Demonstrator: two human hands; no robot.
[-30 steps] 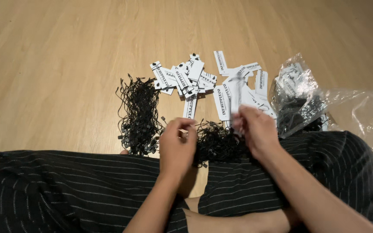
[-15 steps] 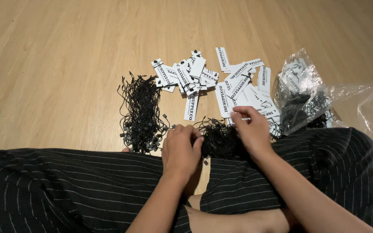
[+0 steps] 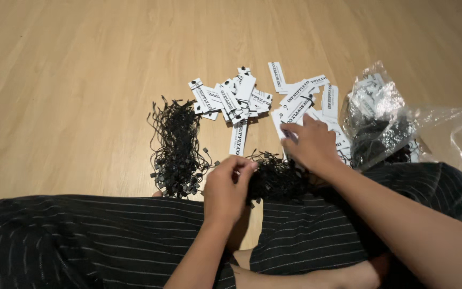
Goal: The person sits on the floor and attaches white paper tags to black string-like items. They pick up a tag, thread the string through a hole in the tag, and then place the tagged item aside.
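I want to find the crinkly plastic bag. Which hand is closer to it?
The right hand. It rests on the white paper tags just left of the clear plastic bag. The left hand is farther away, by the black strings.

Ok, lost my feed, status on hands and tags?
Left hand pinching black strings. Right hand on white tags. Nothing in the way.

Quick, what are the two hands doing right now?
Left hand: pinched shut on a black string.
Right hand: fingers curled down on the white paper tags; a grip cannot be told.
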